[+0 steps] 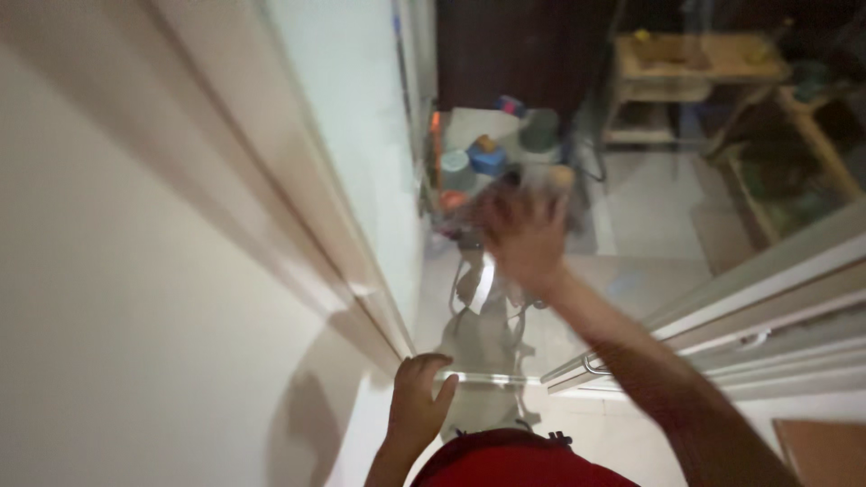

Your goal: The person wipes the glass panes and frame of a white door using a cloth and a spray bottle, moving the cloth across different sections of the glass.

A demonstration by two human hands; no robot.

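My left hand (417,401) is low in the head view, fingers curled over the edge of the white door frame (361,298). My right hand (523,233) is stretched forward and blurred by motion, fingers spread, with nothing clearly in it. It hovers just in front of a small cart (492,149) crowded with several containers: a blue tub, a dark green lid, an orange bottle and pale round lids. Whether the fingertips touch anything on the cart is hidden by blur. A red garment (514,462) on my body fills the bottom edge.
A white wall (135,271) fills the left. A sliding door frame with a metal handle (591,365) runs diagonally at right. Beyond it stand wooden shelves (695,63) on a pale tiled floor (649,225). A brown board (825,451) lies at bottom right.
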